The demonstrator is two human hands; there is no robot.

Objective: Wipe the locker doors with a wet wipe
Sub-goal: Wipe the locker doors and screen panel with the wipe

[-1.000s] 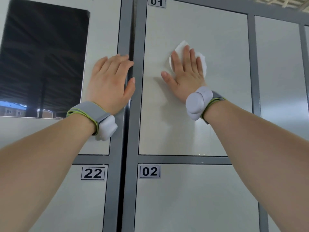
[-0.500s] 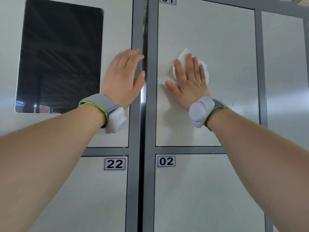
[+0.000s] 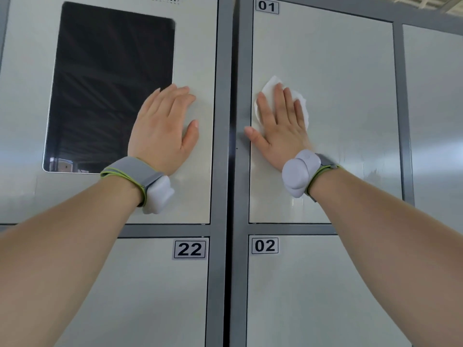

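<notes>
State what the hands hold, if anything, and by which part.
The right hand presses a wet wipe flat against door 01, covering its middle; the left hand holds nothing.

Right hand flat over wet wipe

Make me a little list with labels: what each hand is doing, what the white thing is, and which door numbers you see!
left hand: flat on the panel beside the dark screen
right hand: flat, pressing the wet wipe
wet wipe: white, crumpled, against door 01
doors below: door 02, door 22
</notes>
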